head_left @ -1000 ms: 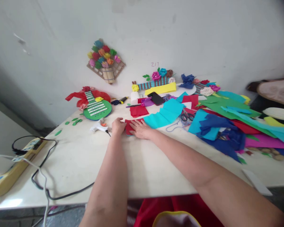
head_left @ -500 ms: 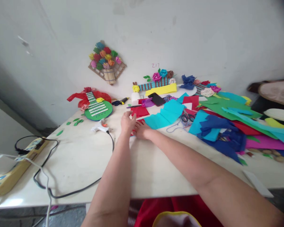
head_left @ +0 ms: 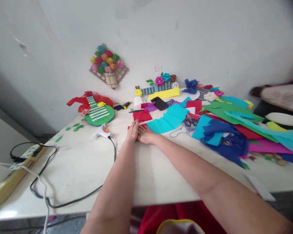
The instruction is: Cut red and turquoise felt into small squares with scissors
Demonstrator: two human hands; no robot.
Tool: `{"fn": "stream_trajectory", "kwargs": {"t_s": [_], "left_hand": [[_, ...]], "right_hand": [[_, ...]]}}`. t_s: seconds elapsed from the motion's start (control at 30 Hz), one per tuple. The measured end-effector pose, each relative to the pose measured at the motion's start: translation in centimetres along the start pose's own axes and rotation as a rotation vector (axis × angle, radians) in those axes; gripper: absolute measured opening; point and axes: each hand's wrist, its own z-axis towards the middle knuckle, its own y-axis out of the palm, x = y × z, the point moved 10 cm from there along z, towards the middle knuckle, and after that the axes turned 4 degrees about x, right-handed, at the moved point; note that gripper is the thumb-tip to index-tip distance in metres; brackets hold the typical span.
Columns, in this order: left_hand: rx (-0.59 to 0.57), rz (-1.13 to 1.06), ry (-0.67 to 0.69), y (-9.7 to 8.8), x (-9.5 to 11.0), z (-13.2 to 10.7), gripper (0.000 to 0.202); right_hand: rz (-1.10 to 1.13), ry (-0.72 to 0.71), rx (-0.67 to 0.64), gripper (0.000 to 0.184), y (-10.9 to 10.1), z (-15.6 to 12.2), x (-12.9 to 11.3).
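Note:
My left hand (head_left: pixel 132 130) lies with its fingers stretched forward over a small red piece of paper (head_left: pixel 144 125) on the table. Beside it, touching, my right hand (head_left: pixel 146 135) rests flat with its fingers spread on the same red piece. Most of that piece is hidden under the hands. Just beyond is a larger red paper square (head_left: pixel 142 116). A wide strip of turquoise crepe paper (head_left: pixel 169 119) starts right of my fingers. To the left, a white glue gun (head_left: pixel 101 132) lies on its side with a black cord.
A green guitar-shaped craft (head_left: pixel 99 115) stands at the back left. Scissors (head_left: pixel 190 122) lie right of the turquoise paper, near a blue crumpled heap (head_left: pixel 226 139). A yellow power strip (head_left: pixel 17 174) runs along the left edge. A phone (head_left: pixel 160 103) lies farther back.
My left hand has come down from a raised, curled pose and now lies stretched out against the right hand. The view has turned slightly to the right.

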Motion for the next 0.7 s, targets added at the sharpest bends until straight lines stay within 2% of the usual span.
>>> {"fn": "stream_trajectory", "kwargs": {"t_s": [0.13,0.27,0.43,0.57,0.7], "left_hand": [[-0.039,0.093,0.059,0.5,0.0,0.0,0.043],[-0.12,0.293,0.109,1.4,0.5,-0.6,0.042],[-0.177,0.575,0.252,2.6,2.1,-1.6,0.042],[-0.186,0.646,0.268,3.2,2.4,-2.2,0.041],[-0.205,0.687,0.287,3.6,2.5,-2.6,0.041]], "right_hand": [[0.029,0.001,-0.033,0.062,-0.2,-0.3,0.8],[-0.042,-0.015,-0.033,0.058,-0.3,-0.6,1.7],[-0.021,0.076,0.006,0.061,-1.0,-1.4,5.2],[-0.039,0.122,0.02,0.063,-1.2,-2.0,7.5],[-0.062,0.127,0.029,0.062,-1.2,-2.1,7.9]]}}
